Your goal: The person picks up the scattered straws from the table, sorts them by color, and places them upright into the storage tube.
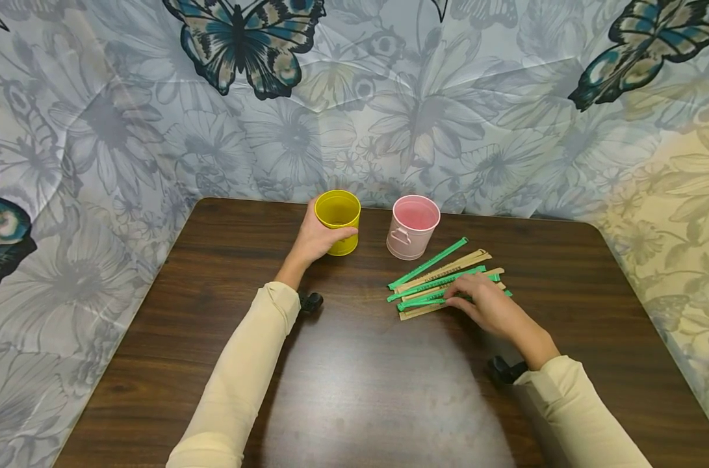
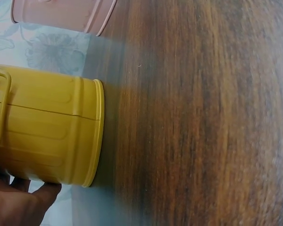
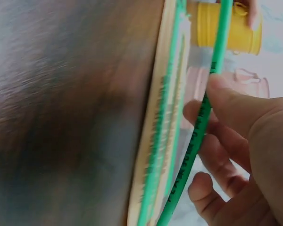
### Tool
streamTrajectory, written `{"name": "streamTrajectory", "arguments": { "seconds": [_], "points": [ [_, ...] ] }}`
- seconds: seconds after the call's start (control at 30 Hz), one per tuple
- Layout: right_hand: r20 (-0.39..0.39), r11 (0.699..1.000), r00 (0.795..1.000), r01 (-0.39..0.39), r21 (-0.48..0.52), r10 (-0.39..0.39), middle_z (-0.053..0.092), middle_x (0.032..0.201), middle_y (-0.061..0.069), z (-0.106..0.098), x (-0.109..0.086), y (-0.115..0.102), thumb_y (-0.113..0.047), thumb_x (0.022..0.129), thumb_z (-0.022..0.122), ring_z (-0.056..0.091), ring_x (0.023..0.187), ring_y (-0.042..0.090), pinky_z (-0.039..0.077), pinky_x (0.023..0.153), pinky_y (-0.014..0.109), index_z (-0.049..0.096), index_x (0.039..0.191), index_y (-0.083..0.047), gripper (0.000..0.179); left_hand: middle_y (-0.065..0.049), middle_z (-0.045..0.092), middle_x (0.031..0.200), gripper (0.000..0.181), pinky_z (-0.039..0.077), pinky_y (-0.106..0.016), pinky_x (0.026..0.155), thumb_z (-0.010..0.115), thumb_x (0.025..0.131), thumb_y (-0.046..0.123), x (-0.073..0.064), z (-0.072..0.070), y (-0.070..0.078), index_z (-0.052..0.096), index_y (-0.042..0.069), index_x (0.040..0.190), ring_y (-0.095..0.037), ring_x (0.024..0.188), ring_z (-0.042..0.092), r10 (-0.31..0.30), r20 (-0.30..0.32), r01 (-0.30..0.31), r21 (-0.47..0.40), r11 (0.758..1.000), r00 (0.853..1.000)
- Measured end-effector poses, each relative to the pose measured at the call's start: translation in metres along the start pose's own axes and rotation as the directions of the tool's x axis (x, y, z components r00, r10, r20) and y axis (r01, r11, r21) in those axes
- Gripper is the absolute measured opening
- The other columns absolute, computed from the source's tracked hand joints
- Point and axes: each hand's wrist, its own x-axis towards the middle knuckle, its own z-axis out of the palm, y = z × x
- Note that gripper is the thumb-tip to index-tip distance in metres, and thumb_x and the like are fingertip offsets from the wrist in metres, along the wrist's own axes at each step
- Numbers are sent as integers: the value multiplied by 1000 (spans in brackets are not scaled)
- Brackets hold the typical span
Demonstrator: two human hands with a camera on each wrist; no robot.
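My left hand grips a small yellow metal bucket round its side, the thumb across the front. The bucket stands upright near the table's back edge, and its wire-like handle shows in the left wrist view. My right hand pinches a green wrapped straw with black print between thumb and fingers. In the right wrist view that straw stands apart from the pile of green and tan wrapped straws. To the right of the yellow bucket stands a pink bucket, upright and untouched.
The dark wood table meets a wall hung with a butterfly-and-flower cloth. A lone green straw lies slanted at the pile's far side, just in front of the pink bucket. Black wrist cameras are worn on both wrists.
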Motion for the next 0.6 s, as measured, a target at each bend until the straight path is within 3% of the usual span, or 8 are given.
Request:
{"name": "streamTrajectory", "arguments": {
  "seconds": [0.17, 0.27, 0.43, 0.6],
  "points": [
    [-6, 998, 998, -64, 15, 64, 72, 88, -7, -7, 11, -7, -5, 88, 77, 50, 79, 12, 42, 67, 25, 72, 96, -12, 11, -12, 50, 144, 102, 46, -44, 112, 93, 73, 20, 2, 2, 0, 28, 12, 151, -31, 130, 53, -10, -6, 10, 0, 1000, 1000],
    [-24, 996, 996, -79, 29, 80, 72, 91, -3, -8, 18, -10, -4, 88, 76, 56, 83, 15, 46, 68, 28, 71, 98, -10, 13, -12, 51, 143, 103, 47, -43, 111, 93, 72, 20, 3, 3, 0, 28, 12, 151, -30, 129, 53, -25, -6, 25, 4, 1000, 1000],
    [-31, 998, 998, -60, 30, 61, 72, 98, 2, -7, 31, -17, -4, 90, 75, 60, 87, 16, 49, 71, 33, 68, 116, -7, 27, -13, 51, 142, 103, 47, -44, 111, 93, 71, 19, 2, 3, 1, 27, 11, 151, -31, 129, 53, -41, -2, 41, -1, 999, 999],
    [-44, 1000, 999, 8, 13, -8, 67, 93, 1, -9, 48, -25, -2, 90, 73, 50, 80, 11, 42, 69, 29, 68, 126, -7, 36, -14, 50, 142, 103, 47, -44, 110, 92, 71, 17, 1, 1, 2, 27, 10, 151, -31, 128, 53, -44, 5, 44, -14, 999, 999]
  ]
}}
